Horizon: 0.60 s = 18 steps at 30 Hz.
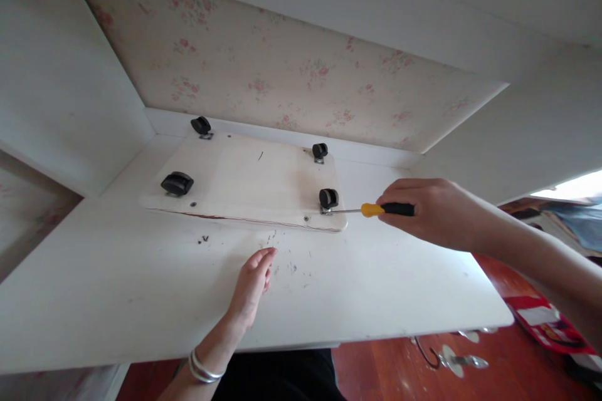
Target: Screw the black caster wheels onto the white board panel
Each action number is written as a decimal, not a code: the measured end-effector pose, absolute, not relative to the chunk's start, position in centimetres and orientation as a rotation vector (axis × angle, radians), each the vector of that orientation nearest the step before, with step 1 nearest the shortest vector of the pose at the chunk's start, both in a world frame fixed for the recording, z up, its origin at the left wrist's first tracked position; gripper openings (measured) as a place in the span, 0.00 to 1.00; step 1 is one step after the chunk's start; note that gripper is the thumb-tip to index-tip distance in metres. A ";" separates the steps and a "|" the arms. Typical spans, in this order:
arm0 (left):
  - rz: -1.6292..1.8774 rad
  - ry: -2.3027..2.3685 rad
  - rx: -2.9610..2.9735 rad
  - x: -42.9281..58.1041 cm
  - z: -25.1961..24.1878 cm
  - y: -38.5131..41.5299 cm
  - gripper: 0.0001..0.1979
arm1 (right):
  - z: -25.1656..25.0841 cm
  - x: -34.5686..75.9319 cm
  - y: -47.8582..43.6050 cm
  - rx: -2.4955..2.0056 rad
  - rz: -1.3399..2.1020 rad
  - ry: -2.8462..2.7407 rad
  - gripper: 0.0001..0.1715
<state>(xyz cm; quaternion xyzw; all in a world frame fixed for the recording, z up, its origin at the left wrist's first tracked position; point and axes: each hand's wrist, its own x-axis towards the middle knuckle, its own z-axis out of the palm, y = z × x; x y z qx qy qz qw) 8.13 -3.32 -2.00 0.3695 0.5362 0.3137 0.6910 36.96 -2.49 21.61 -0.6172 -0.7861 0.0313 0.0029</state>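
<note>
A white board (pixel 254 182) lies on the white desk top, with several black casters on its upper face. My right hand (pixel 418 210) grips a screwdriver (pixel 372 210) by its yellow and black handle. The shaft points left, its tip at the metal plate of the near right caster (pixel 328 198). My left hand (pixel 256 276) is over the desk in front of the board, thumb and fingers pressed together; whether something small is between them cannot be made out. Reddish cracks run along the board's front edge.
Small dark bits (pixel 203 239) lie on the desk (pixel 376 288) before the board. A floral-papered panel (pixel 282 75) stands behind, white panels at both sides. On the red floor (pixel 376 376) at the lower right are a lamp-like fixture (pixel 454 360) and a red item (pixel 555 326).
</note>
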 end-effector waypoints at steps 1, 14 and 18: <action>0.700 1.202 0.827 8.1 -2.1 -3.3 0.28 | 21.9 36.8 -2.2 -1.915 0.121 -2.550 0.14; 0.674 1.161 0.840 8.5 -2.0 -2.9 0.28 | 24.6 34.2 1.4 -1.867 0.059 -2.803 0.24; 0.686 1.116 0.845 9.1 -1.1 -1.4 0.28 | 26.0 32.1 2.9 -1.899 -0.049 -2.862 0.21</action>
